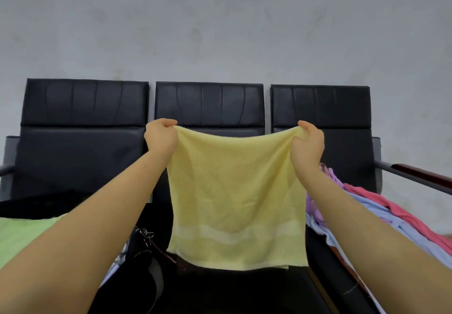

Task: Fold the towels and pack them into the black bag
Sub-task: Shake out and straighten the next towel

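Note:
A pale yellow towel [234, 201] hangs in the air in front of the middle seat, doubled over, with a lighter band near its lower edge. My left hand [160, 136] pinches its upper left corner. My right hand [308, 143] pinches the upper right corner. The top edge sags a little between them. The black bag [137, 262] lies low on the left of the middle seat, partly hidden by my left arm, with keys hanging at its top.
Three black padded seats [83, 147] stand in a row against a grey wall. A green towel [22, 235] lies on the left seat. A heap of pink, lilac and light blue towels [381, 213] covers the right seat. A wooden armrest [420, 174] sticks out at right.

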{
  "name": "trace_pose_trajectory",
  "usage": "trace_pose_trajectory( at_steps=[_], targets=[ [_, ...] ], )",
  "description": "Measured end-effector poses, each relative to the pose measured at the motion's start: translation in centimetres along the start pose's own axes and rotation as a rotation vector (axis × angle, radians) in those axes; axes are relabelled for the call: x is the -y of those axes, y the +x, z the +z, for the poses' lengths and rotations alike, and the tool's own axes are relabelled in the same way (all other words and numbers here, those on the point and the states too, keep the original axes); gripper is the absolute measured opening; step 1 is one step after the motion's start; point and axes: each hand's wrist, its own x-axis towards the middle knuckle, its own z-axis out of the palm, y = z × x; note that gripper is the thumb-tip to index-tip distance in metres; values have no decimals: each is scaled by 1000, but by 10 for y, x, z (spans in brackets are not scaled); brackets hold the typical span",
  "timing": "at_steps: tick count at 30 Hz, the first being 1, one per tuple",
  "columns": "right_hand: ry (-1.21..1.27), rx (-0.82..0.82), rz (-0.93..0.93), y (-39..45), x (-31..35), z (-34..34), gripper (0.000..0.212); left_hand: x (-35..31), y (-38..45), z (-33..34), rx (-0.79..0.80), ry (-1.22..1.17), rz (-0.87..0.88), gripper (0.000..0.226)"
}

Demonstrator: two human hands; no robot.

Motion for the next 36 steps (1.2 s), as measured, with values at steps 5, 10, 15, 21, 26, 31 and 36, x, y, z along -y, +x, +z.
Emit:
trace_pose_trajectory(
  at_steps=[5,10,15,21,26,31,36],
  targets=[
    [-92,-38,-96,1,-3,-7,32,-6,1,8,241,280,130,41],
    [2,-73,-81,0,-4,-13,34,5,3,6,108,597,393,38],
    [2,-50,-52,3,-4,-14,38,0,0,-1,-34,633,356,28],
    [-148,11,-53,2,-5,-14,37,-3,-1,0,-49,353,124,34],
    [-32,-67,-51,3,-10,-14,33,3,-4,1,-44,144,45,40],
    [48,-117,54,0,-10,-7,52,4,-10,2,-54,27,-24,63],
    [33,-146,169,-3,-3,-9,63,2,-10,6,-69,-34,-67,66]
  ],
)
